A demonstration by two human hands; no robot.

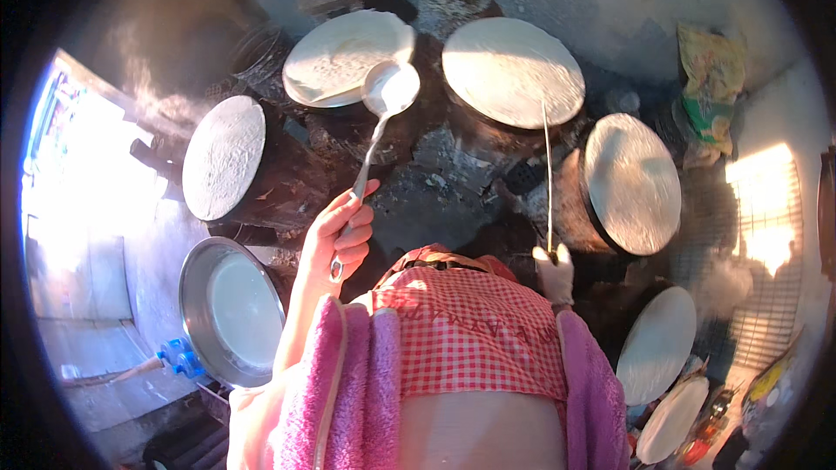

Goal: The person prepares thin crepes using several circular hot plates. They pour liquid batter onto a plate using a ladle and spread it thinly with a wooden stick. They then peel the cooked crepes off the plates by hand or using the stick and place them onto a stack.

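My left hand (347, 228) is closed around the handle of a metal ladle (376, 148), whose bowl has white batter (401, 87) in it. The bowl is at the near right edge of the far-left round griddle, which bears a white sheet (340, 48); whether they touch I cannot tell. My right hand (554, 275), in a pale glove, grips a long thin stick (549, 183). Its far end overlaps the near right part of the white round sheet (501, 61) on the far-right griddle.
More white rounds stand on the left (224, 158), right (633, 183) and lower right (657, 346). A metal basin (186, 305) of white batter sits at lower left, beside a blue plastic bottle (178, 357). Steam rises at far left. A yellow-green sack (710, 91) is at right.
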